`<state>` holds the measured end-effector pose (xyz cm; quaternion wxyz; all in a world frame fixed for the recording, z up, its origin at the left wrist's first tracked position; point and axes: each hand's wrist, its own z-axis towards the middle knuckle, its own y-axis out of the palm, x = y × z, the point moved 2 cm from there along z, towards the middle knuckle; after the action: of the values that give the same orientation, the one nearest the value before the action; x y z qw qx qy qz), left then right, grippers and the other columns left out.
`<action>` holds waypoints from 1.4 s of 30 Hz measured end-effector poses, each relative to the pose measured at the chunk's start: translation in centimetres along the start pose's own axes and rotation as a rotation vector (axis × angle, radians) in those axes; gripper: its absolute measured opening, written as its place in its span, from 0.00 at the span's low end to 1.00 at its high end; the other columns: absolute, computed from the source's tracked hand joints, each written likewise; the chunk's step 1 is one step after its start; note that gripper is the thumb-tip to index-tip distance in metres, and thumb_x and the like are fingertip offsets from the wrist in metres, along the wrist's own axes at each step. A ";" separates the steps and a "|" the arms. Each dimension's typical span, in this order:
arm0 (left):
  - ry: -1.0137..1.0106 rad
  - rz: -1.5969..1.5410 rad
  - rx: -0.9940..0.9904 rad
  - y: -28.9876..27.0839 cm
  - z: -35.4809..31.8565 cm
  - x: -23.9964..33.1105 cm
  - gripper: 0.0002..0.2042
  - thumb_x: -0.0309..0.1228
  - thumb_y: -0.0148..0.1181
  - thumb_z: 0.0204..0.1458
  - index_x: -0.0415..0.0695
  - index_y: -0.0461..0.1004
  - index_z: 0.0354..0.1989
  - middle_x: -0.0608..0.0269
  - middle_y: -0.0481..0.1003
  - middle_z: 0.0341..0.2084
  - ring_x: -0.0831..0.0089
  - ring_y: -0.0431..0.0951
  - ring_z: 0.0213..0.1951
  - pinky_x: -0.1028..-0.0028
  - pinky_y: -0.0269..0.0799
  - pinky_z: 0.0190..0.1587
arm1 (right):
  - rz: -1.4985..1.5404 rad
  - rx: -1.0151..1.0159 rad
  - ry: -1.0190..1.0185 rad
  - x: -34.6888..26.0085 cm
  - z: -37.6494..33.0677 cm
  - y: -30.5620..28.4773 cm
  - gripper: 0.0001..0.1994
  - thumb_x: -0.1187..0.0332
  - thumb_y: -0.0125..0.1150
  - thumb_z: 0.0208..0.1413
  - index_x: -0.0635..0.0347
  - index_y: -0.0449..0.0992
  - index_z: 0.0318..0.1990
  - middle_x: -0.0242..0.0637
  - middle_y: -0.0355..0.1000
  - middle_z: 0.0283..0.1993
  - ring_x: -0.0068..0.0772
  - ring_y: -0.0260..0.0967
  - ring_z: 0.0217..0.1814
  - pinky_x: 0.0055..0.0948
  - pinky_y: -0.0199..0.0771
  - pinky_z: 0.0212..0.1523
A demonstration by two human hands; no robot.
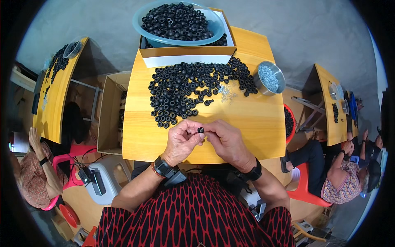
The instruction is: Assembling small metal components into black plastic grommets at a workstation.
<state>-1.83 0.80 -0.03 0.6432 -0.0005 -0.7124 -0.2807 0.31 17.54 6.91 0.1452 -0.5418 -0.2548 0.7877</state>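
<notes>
My left hand (181,142) pinches a small black round knob (200,130) with a hollow face, just above the near part of the yellow wooden table. Close against it on the right, my right hand (226,144) has its fingers pressed together beside the knob. What those fingers hold, if anything, is hidden. Beyond both hands, a spread of similar black knobs (179,88) covers the tabletop (255,119). A few small silvery metal pieces (227,93) lie at the right side of this spread, too small to name surely.
A blue translucent basin (142,33) heaped with black knobs rests in a cardboard box (185,61) at the far edge. A metal bowl (280,84) of silvery pieces stands right. A carton (109,111) and red bucket (291,119) flank the table. People sit at side tables.
</notes>
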 end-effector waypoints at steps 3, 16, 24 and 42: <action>-0.006 -0.001 -0.002 0.1 0.0 0.2 0.11 0.16 0.61 0.57 0.38 0.74 0.48 0.64 0.80 0.37 0.82 0.79 0.34 0.80 0.79 0.36 | 0.172 0.038 0.114 0.5 -0.3 0.2 0.10 0.80 0.62 0.56 0.62 0.78 0.45 0.40 0.75 0.35 0.35 0.75 0.34 0.29 0.75 0.35; -0.043 0.032 0.000 -0.2 -0.2 0.5 0.11 0.17 0.60 0.58 0.36 0.73 0.49 0.63 0.79 0.35 0.79 0.80 0.35 0.78 0.80 0.38 | -0.038 -0.038 -0.088 0.1 -0.2 0.2 0.11 0.82 0.58 0.54 0.61 0.76 0.43 0.42 0.73 0.39 0.45 0.75 0.38 0.36 0.77 0.37; -0.053 0.009 0.000 -0.1 -0.1 0.3 0.11 0.16 0.60 0.58 0.37 0.72 0.48 0.62 0.79 0.35 0.79 0.80 0.34 0.78 0.80 0.38 | -0.006 0.080 0.053 3.6 2.7 -1.0 0.08 0.80 0.58 0.55 0.63 0.75 0.42 0.44 0.71 0.38 0.50 0.73 0.38 0.41 0.74 0.37; -0.048 -0.008 0.014 0.2 0.1 0.7 0.11 0.16 0.58 0.58 0.37 0.72 0.49 0.64 0.76 0.34 0.79 0.79 0.34 0.77 0.80 0.37 | -0.551 -0.094 0.120 5.6 6.0 -0.5 0.04 0.71 0.53 0.59 0.61 0.70 0.35 0.48 0.68 0.40 0.58 0.72 0.40 0.51 0.74 0.40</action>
<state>-1.93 0.77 0.66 0.6246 0.0000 -0.7296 -0.2784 -7.37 19.28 4.53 0.3433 -0.5041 -0.4197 0.6722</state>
